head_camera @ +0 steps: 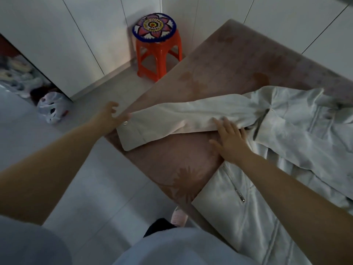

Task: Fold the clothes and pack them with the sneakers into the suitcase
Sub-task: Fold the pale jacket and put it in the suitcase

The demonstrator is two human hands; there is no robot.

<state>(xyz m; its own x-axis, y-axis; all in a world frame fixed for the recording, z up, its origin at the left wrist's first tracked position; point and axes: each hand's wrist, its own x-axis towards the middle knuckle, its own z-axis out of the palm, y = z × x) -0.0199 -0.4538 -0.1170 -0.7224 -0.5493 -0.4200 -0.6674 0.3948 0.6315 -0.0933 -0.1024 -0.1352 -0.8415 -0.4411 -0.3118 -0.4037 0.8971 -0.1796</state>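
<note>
On the bed [229, 64], a pale jacket [286, 150] lies spread at the near right, with one sleeve [172, 121] stretched left to the mattress edge. The right hand [232, 142] rests flat on the sleeve, fingers straight and released; the left hand [112, 116] touches the cuff, fingers spread, grasping nothing. Beyond, an orange stool [156, 54] stands in the corner.

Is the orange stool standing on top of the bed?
No, the orange stool stands on the floor in the corner, beside the bed.
</note>
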